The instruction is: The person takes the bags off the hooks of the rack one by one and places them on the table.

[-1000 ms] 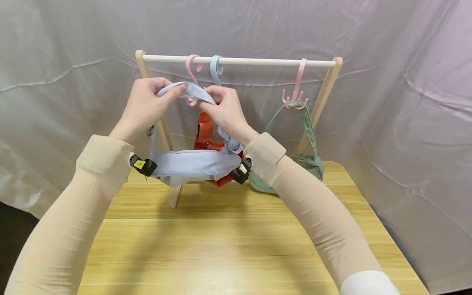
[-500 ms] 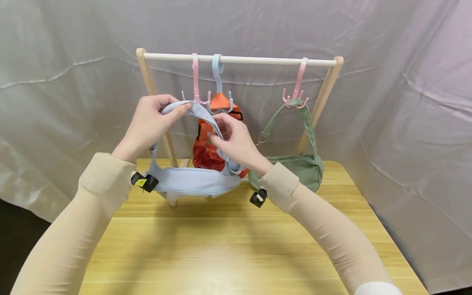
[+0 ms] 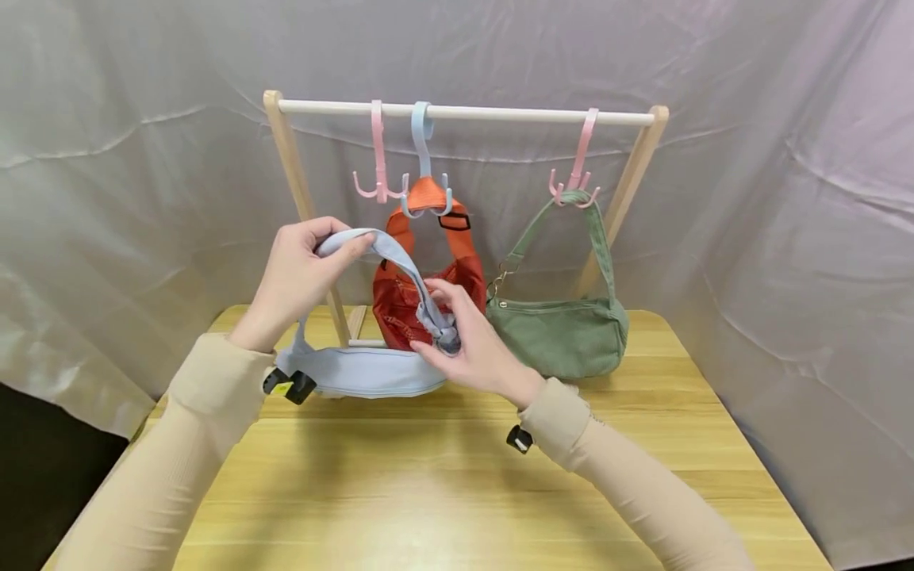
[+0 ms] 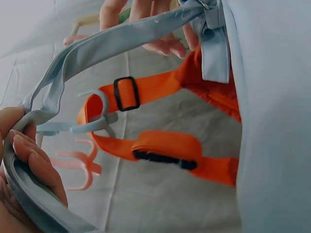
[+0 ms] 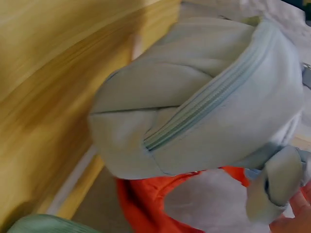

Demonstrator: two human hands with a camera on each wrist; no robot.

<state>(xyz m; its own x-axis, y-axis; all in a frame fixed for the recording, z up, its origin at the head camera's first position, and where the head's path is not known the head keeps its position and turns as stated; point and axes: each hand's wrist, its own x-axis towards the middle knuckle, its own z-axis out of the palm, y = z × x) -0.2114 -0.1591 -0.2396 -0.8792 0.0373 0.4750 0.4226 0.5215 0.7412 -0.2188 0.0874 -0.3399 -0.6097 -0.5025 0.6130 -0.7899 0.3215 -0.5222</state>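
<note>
Blue bag (image 3: 364,371) sags soft and light just above the worktop (image 3: 457,476), left of the orange bag (image 3: 428,301). My left hand (image 3: 296,277) pinches its limp strap (image 3: 385,250) at the top; my right hand (image 3: 474,345) has a closed grip at the strap's knotted end, the firmest hold.

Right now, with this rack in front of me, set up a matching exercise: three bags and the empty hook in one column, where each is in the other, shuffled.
Things:
1. light blue bag
2. orange bag
3. green bag
4. left pink hook

Places:
A. hangs from the right pink hook
B. on the rail, carrying nothing
C. strap held by the left hand and the right hand
D. hangs from the blue hook

Pairs: 1-C, 2-D, 3-A, 4-B
</note>
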